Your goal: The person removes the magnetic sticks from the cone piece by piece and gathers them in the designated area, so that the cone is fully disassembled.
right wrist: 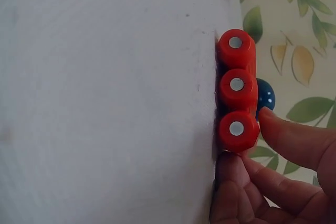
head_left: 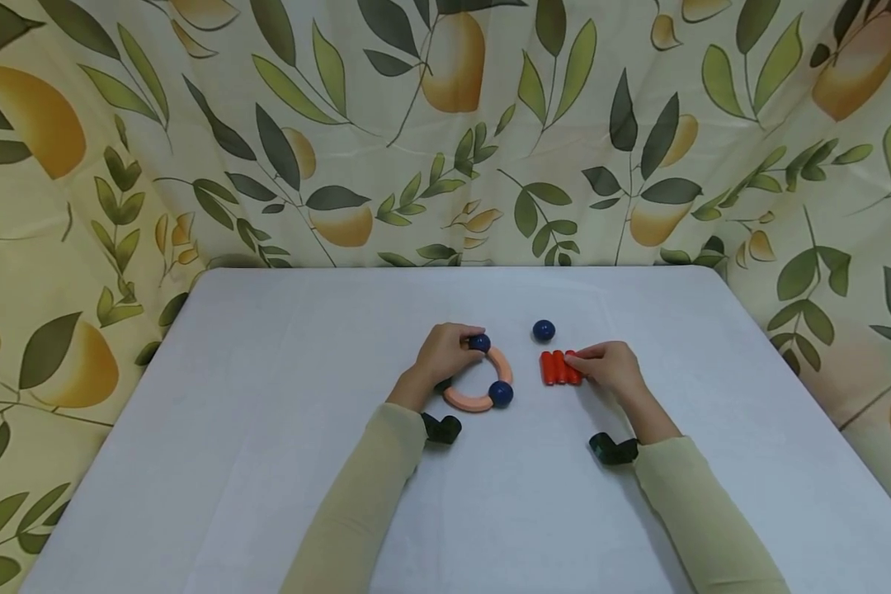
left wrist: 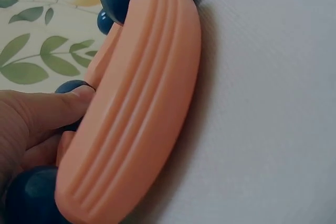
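Observation:
A ring of salmon curved rods (head_left: 470, 403) joined by blue balls (head_left: 501, 393) lies on the table. My left hand (head_left: 445, 356) is at its upper left, thumb and fingers pinching a blue ball (head_left: 478, 342). In the left wrist view a grooved curved rod (left wrist: 136, 98) fills the foreground and partly hides that pinch. Right of the ring, three red rods (head_left: 548, 369) lie side by side, each with a silvery disc in its end in the right wrist view. My right hand (head_left: 610, 368) pinches the rightmost red rod (right wrist: 237, 129) between thumb and fingers.
A loose blue ball (head_left: 544, 331) sits just beyond the red rods. The table (head_left: 267, 495) has a white cover, its far edge against a leaf-and-fruit patterned cloth (head_left: 386, 181). Dark wrist-worn devices (head_left: 613, 449) show beside both sleeves.

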A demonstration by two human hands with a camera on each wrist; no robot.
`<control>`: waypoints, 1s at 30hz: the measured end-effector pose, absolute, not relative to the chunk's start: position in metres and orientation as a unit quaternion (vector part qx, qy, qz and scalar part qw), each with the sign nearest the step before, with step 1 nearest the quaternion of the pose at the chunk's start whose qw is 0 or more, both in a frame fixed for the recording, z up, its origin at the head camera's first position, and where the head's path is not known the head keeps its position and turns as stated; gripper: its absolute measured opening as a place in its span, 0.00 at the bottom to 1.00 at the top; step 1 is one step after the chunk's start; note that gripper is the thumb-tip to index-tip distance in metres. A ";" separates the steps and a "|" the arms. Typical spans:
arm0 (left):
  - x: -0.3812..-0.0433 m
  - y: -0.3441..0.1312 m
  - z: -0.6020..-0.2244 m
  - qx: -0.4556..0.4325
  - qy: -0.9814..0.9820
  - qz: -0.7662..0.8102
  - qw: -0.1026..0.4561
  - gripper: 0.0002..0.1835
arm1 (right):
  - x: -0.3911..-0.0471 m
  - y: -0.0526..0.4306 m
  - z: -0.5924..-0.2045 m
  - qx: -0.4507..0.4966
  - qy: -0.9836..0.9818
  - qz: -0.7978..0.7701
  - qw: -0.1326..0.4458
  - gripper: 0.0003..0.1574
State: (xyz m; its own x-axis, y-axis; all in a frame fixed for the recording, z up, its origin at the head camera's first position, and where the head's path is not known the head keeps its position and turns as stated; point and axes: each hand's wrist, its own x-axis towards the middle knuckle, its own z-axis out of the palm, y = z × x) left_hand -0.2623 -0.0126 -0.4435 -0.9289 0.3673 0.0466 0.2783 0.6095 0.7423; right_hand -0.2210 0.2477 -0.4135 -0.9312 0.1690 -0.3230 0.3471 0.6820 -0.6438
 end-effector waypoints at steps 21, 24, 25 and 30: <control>-0.214 -0.040 -0.418 0.301 0.879 0.359 0.094 0.28 | -0.185 0.213 -0.399 0.064 0.900 -0.429 0.036 0.23; -0.206 -0.040 -0.420 0.316 0.873 0.362 0.083 0.27 | -0.180 0.204 -0.402 0.033 0.902 -0.428 0.034 0.21; -0.204 -0.041 -0.421 0.326 0.870 0.362 0.081 0.27 | -0.178 0.201 -0.404 0.018 0.902 -0.430 0.040 0.21; -0.194 -0.037 -0.424 0.380 0.861 0.335 0.046 0.22 | -0.173 0.186 -0.410 -0.028 0.895 -0.441 0.061 0.19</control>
